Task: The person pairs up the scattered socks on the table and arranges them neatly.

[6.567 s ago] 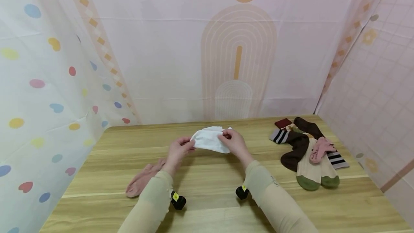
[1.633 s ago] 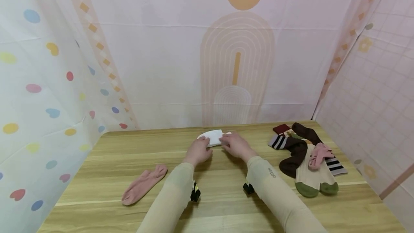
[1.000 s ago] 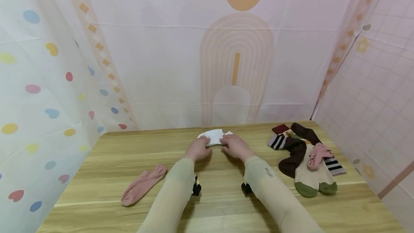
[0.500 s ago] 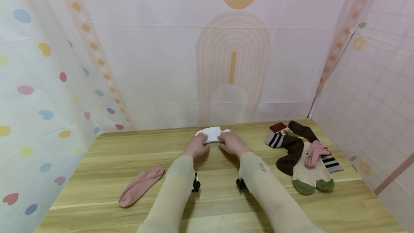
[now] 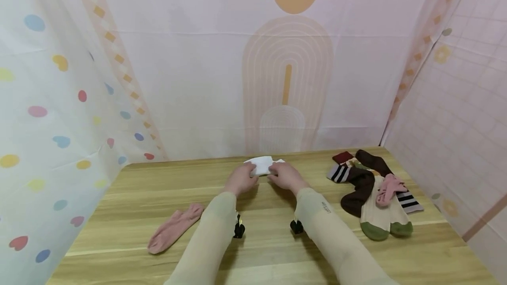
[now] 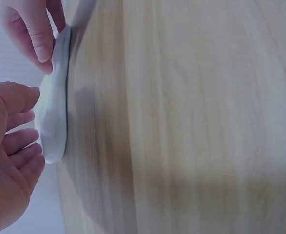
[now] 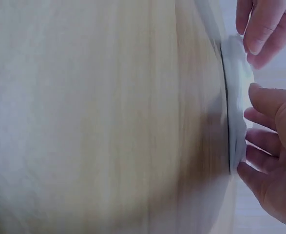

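Note:
A white sock [image 5: 262, 165] lies flat on the wooden table near its back edge. My left hand [image 5: 240, 179] is at the sock's left end in the head view, its fingertips right at the near edge. In the left wrist view the thumb and fingers of the left hand [image 6: 11, 146] are relaxed and spread apart. At the other end, my right hand [image 5: 287, 176] touches the sock with loosely bent fingers. The right wrist view has the right hand [image 7: 274, 141] with its fingertips along the edge of the sock [image 7: 235, 107], not closed round it.
A pink sock [image 5: 174, 228] lies at the left of the table [image 5: 269, 250]. To the right is a loose pile with brown striped socks [image 5: 358, 188], cream socks with green toes [image 5: 374, 214], a smaller pink sock [image 5: 390, 189] and a dark red piece [image 5: 342, 157]. Printed curtains stand behind.
Earlier both hands held the white sock stretched above the table; now it lies on the tabletop with relaxed fingers at it. Over the last second the hands have barely moved.

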